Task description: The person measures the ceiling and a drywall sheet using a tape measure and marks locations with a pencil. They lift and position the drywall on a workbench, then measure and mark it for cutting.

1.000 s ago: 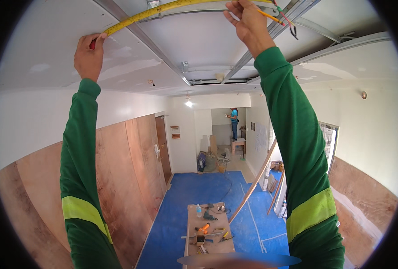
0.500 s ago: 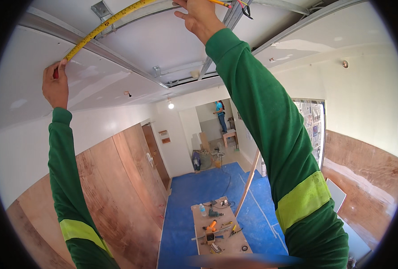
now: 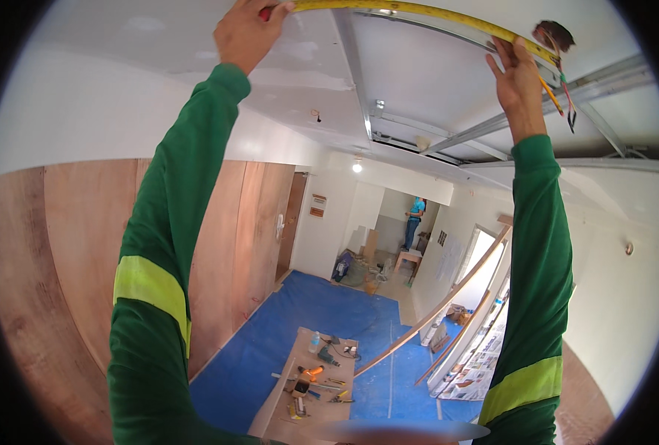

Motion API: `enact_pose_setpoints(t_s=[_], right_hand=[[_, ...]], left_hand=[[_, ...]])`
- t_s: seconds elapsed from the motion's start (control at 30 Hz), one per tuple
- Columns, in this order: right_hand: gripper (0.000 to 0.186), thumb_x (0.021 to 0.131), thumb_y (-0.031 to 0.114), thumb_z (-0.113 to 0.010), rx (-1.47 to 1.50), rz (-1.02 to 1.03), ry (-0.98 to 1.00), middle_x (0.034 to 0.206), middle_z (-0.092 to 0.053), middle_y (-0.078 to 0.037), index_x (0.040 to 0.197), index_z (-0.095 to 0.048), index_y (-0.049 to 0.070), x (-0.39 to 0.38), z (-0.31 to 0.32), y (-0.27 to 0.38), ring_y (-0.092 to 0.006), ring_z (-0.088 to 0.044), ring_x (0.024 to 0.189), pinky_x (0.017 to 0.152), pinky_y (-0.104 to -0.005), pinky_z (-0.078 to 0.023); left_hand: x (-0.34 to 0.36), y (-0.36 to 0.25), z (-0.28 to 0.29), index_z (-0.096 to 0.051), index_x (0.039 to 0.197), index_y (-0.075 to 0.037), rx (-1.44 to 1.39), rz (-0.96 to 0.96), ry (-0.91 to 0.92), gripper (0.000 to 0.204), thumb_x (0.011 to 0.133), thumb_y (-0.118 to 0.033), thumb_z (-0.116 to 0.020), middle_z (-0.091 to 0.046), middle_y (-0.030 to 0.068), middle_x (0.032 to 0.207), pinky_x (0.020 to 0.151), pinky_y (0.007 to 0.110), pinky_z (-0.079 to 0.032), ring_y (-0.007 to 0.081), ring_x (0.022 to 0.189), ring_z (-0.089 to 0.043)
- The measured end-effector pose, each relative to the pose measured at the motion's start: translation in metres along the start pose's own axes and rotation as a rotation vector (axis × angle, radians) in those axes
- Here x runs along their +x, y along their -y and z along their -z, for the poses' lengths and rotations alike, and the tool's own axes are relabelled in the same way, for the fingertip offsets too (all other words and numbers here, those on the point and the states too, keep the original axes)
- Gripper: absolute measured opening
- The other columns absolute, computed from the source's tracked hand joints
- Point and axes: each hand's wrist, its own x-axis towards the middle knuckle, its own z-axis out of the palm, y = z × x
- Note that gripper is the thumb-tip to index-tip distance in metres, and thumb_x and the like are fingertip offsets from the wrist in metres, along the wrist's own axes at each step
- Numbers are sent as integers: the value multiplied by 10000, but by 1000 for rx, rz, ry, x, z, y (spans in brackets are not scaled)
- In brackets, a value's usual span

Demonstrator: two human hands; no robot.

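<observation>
Both arms are raised to the ceiling in green sleeves. My left hand (image 3: 249,33) is closed on the red case of a tape measure (image 3: 266,13). The yellow blade (image 3: 396,9) stretches across a metal ceiling frame (image 3: 350,55) to my right hand (image 3: 518,85), whose fingers and thumb grip the blade. A yellow pencil (image 3: 551,96) sticks out from that hand. Beside it, loose wires (image 3: 567,100) dangle from a ragged dark hole (image 3: 553,35) in the ceiling board.
Below, a board (image 3: 292,400) holds drills, pliers and a bottle on a blue floor sheet (image 3: 248,341). A leaning timber (image 3: 426,319) stands right of it. Plywood panels (image 3: 84,237) line the left wall. A person (image 3: 414,219) stands on a stool (image 3: 408,258) in the far room.
The view has swung. Since half a second ago both hands and the tape have moved right in the picture, the left hand also upward and the right downward. The ceiling hole has come into view.
</observation>
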Motion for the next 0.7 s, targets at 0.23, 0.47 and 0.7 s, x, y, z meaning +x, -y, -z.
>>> enact_pose_setpoints(t_s=[0.23,0.47,0.7], right_hand=[[319,1061,211,-593,16,75,-1,1314,-640,-176,1315,-537,26,-8,-1,-2,-328,-572,1338,1160,-568,-399],[341,1090,196,-528,25,98,-38,1372,-600,-234,1336,-527,-39,-17,-10,0,-369,-552,1362,1179,-581,-406],[278,1070,192,-564,18,109,0,1273,-647,-182,1278,-555,6,-12,-4,-2,-327,-596,1291,1128,-551,-437]], left_hand=[[3,-5,3,-723,819,-91,-65,11,-34,255,901,-332,-748,-654,87,858,702,441,-535,324,781,-664],[2,-1,3,-721,829,-83,-87,19,-14,259,915,-328,-724,-657,100,870,705,450,-535,337,791,-666],[4,1,6,-718,832,-72,-98,16,3,246,927,-299,-709,-659,109,885,709,453,-535,345,800,-668]])
